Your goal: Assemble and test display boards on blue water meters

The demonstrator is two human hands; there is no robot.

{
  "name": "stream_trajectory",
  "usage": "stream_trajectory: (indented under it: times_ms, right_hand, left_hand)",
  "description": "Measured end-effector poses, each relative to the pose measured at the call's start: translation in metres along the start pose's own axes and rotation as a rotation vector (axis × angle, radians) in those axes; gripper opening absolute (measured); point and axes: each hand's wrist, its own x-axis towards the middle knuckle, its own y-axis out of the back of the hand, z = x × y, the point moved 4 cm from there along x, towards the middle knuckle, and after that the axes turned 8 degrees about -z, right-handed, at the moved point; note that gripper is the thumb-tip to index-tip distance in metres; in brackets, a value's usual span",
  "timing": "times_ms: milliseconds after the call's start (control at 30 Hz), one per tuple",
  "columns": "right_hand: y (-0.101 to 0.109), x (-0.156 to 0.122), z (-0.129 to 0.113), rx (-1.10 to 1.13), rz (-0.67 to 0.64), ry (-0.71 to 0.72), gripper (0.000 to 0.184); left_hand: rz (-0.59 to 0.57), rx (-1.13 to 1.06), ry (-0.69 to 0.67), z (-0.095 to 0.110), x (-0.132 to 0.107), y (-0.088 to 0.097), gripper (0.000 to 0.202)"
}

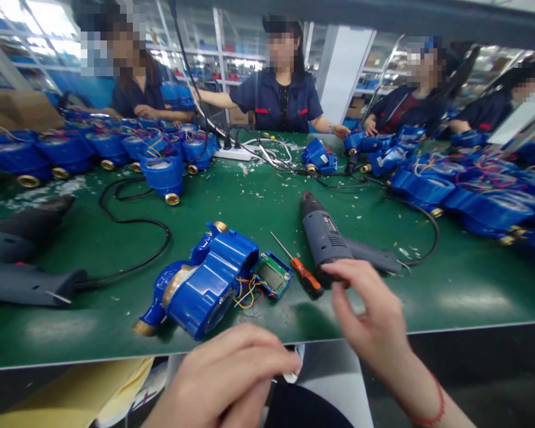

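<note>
My left hand [236, 371] is over the table's front edge, its fingers bent and pressed together. A small whitish piece [293, 367] shows at its fingertips, too unclear to name. My right hand [374, 306] has thumb and forefinger curved with a gap between them, close to the rear end of a grey heat gun [323, 232]. Just left of that gun lies an orange and black screwdriver [307, 276]. A blue water meter [214, 279] with brass ends rests on its side, wired to a small green circuit board with a display [274, 276].
A second heat gun [22, 255] lies at the left with its black cable. Rows of blue meters [66, 148] stand at the back left, more [485, 202] at the right. A white power strip [234, 153] and cables lie between. Several co-workers sit across the green table [129, 321].
</note>
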Motion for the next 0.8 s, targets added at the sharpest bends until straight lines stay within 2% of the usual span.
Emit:
stream_trajectory:
  times_ms: [33,67,133,233,333,433,533,667,800]
  right_hand:
    - [-0.015,0.003,-0.011,0.046,-0.104,0.016,0.032]
    - [-0.032,0.006,-0.018,0.052,-0.197,0.013,0.039]
    - [-0.061,0.011,-0.023,0.01,-0.32,-0.011,0.057]
    - [-0.086,0.015,-0.017,-0.037,-0.357,-0.046,0.068]
    - [-0.091,0.01,-0.011,-0.048,-0.3,-0.078,0.063]
    - [-0.09,-0.006,-0.012,-0.034,-0.217,-0.111,0.067]
    - [-0.087,-0.023,-0.018,0.055,-0.105,-0.157,0.069]
    - [-0.086,-0.033,-0.027,0.176,-0.069,-0.133,0.072]
    - [-0.084,-0.032,-0.028,0.304,-0.142,-0.095,0.076]
  left_hand:
    - [-0.119,-0.068,-0.062,-0.003,0.005,-0.008,0.032]
    - [-0.085,-0.099,-0.068,-0.008,0.009,-0.013,0.034]
    - [-0.046,-0.084,0.005,-0.022,0.013,-0.026,0.03]
    - [-0.005,-0.119,0.142,-0.037,0.008,-0.046,0.024]
    - [0.031,-0.106,0.196,-0.043,-0.006,-0.059,0.027]
    - [0.038,-0.027,0.237,-0.047,-0.018,-0.065,0.031]
    - [0.057,-0.016,0.336,-0.053,-0.018,-0.068,0.041]
    - [0.132,-0.323,0.503,-0.061,-0.009,-0.074,0.057]
    - [0.35,-0.651,0.65,-0.064,-0.006,-0.077,0.056]
